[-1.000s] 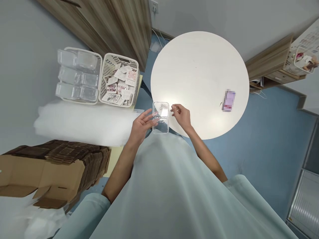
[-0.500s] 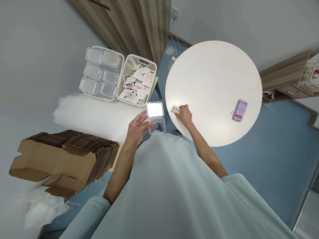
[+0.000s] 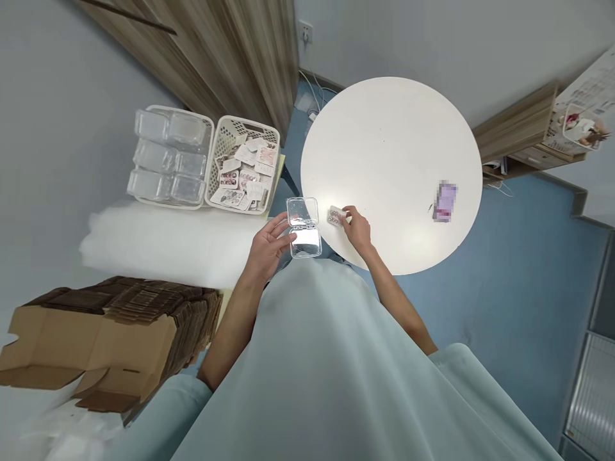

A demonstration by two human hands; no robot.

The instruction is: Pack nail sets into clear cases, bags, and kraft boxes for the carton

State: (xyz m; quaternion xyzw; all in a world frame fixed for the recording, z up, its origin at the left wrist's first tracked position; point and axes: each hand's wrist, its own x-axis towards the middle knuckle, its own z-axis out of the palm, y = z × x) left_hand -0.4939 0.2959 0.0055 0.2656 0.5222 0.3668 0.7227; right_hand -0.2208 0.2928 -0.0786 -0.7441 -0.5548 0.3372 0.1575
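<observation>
My left hand (image 3: 271,246) grips a clear plastic hinged case (image 3: 304,227) by its left side, thumb on the front. The case is spread open, one half above the other, and its lower half shines with reflected light. My right hand (image 3: 357,229) pinches the right edge of a small white card (image 3: 336,216) with a patterned, press-on-nail-like set on it. That card is by the left rim of the round white table (image 3: 394,141), just right of the case; whether it touches the tabletop I cannot tell.
Left of the table, one basket (image 3: 210,144) holds stacked clear boxes (image 3: 154,155); another basket (image 3: 276,137) is full of similar cards (image 3: 247,157). White wrap (image 3: 163,246) and folded cardboard boxes (image 3: 134,326) lie nearer. A pixelated purple item (image 3: 445,200) rests on the table's right.
The case has tilted, so the bright glare moved from its upper half to its lower half. My right hand still pinches the card, now turned slightly. The whole view has shifted a little.
</observation>
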